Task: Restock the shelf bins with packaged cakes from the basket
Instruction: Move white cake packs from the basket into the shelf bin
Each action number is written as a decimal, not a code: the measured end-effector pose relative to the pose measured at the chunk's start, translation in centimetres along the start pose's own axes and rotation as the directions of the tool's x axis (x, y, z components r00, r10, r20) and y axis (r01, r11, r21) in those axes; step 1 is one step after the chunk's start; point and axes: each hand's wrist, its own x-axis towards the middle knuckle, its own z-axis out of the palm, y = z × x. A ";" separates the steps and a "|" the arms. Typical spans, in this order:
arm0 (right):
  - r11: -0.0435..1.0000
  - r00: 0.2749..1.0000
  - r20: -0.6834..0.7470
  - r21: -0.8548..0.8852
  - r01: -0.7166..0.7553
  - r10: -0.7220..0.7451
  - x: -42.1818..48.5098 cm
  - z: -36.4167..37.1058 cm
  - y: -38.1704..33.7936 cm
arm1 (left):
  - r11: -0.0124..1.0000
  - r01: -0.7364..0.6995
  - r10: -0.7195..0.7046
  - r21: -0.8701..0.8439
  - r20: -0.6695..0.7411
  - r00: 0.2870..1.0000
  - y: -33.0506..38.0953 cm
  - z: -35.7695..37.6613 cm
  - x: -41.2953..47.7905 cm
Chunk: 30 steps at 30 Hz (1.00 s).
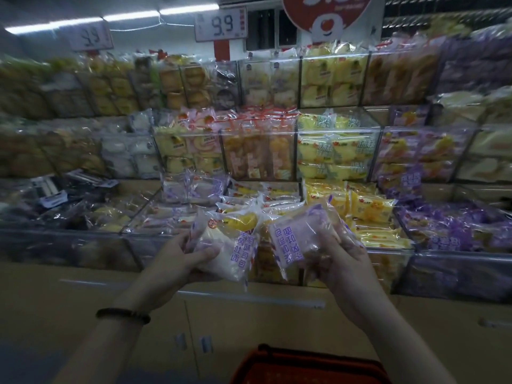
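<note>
Room: dim shop aisle, a price sign reading 9.9 at upper centre.
Shelf: stepped tiers of clear bins across the frame, filled with yellow, pink and purple wrapped cakes; the sides are blurred.
Basket: red, bottom centre.
Left hand: fingers curled round a pale cake packet with purple lettering, mid-frame.
Right hand: grips a second packet, seemingly pink-tinted, just beside the first.

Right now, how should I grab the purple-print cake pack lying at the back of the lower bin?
Probably across its puffy middle, coming from above and in front: the purple-print cake pack lies face up with nothing on it, and its crimped ends look flimsy.
</note>
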 end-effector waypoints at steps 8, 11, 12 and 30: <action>1.000 1.000 -0.001 -0.031 -0.004 0.004 2.0 1.2 -0.9 | 0.998 -0.052 0.053 0.019 -0.045 0.998 2.6 -1.1 0.1; 0.986 0.998 0.058 -0.163 0.029 -0.020 2.5 2.2 -1.8 | 0.994 -0.059 0.070 0.092 -0.115 0.991 3.1 -1.4 0.6; 0.978 0.996 0.079 -0.202 0.050 -0.034 2.7 2.8 -2.1 | 0.996 -0.048 0.058 0.077 -0.140 0.988 3.2 -1.5 0.9; 0.248 0.891 0.453 -0.863 0.440 -0.006 11.0 12.5 -5.1 | 0.951 -0.118 0.069 -0.286 -0.175 0.982 1.8 -2.1 1.7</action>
